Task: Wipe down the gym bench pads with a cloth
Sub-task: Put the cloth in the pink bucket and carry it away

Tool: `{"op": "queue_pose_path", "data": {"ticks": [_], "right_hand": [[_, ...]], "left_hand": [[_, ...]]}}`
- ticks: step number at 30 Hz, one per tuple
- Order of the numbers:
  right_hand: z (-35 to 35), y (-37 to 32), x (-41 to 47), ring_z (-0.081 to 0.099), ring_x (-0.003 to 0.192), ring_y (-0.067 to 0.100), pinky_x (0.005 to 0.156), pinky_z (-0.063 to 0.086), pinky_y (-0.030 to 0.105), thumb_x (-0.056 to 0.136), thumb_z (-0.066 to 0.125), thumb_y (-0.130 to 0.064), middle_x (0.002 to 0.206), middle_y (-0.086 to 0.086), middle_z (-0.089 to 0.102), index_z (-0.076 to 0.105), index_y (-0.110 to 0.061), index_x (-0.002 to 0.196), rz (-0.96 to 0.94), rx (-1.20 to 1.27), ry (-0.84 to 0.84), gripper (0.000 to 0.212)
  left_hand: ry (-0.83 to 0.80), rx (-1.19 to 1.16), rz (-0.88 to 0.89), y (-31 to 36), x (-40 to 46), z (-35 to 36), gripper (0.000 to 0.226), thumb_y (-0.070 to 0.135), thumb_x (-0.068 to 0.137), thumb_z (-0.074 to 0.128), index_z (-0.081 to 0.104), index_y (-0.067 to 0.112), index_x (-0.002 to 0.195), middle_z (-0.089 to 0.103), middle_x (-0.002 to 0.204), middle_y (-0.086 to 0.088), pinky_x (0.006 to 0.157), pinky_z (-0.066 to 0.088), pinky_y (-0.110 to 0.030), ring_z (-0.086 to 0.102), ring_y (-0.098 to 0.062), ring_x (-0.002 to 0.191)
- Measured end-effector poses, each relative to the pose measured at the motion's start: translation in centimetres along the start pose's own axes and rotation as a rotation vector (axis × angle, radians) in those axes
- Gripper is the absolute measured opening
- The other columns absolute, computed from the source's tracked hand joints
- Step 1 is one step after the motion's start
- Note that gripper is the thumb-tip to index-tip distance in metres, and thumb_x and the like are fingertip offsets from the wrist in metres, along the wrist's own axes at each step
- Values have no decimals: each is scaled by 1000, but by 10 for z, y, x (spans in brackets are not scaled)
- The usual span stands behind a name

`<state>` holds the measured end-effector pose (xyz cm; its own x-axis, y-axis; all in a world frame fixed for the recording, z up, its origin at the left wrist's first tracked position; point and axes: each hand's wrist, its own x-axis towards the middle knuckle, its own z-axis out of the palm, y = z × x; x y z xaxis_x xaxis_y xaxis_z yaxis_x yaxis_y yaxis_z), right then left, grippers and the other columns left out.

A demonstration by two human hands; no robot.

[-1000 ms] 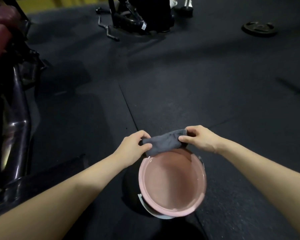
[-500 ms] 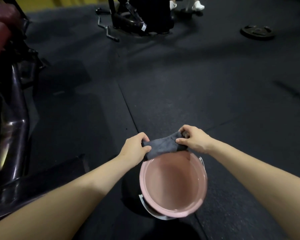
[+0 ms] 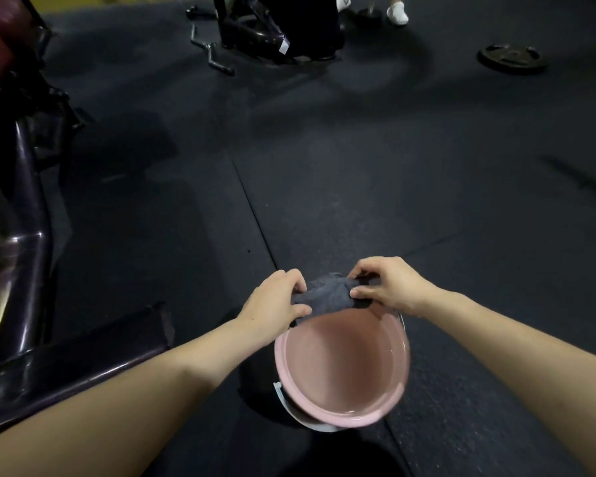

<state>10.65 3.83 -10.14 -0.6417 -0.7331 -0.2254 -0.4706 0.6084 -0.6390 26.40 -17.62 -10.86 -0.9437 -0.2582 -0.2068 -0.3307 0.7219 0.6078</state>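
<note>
Both fists clamped on a bunched grey terry cloth, left hand and right hand, above the far rim of a round, smooth pink plastic bucket on grainy black rubber floor.

cloth between both hands, above bucket's far rim

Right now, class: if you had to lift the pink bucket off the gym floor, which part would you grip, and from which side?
Probably the pink bucket by its near rim, reaching down from above. The round mouth faces up and that edge is bare, while the left hand and right hand grip the grey cloth over the far rim. A pale handle seems to hang below the near edge.
</note>
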Motion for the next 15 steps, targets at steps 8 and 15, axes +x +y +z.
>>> {"op": "queue_pose_path", "data": {"ticks": [8,15], "right_hand": [[7,-7,6,61,125,7,104,45,21,100,65,-29,133,-12,70,64,-33,139,-7,-113,-90,39],[16,-8,17,66,109,2,90,43,16,100,65,-38,114,-16,76,78,-37,116,111,58,-15,21]], "left_hand": [[-160,-9,-44,6,10,-1,27,26,97,62,65,25,124,73,107,3,83,53,-32,68,-20,99],[-149,-146,-145,2,18,11,28,44,105,42,70,42,104,74,93,12,85,54,-34,68,-13,91]]}}
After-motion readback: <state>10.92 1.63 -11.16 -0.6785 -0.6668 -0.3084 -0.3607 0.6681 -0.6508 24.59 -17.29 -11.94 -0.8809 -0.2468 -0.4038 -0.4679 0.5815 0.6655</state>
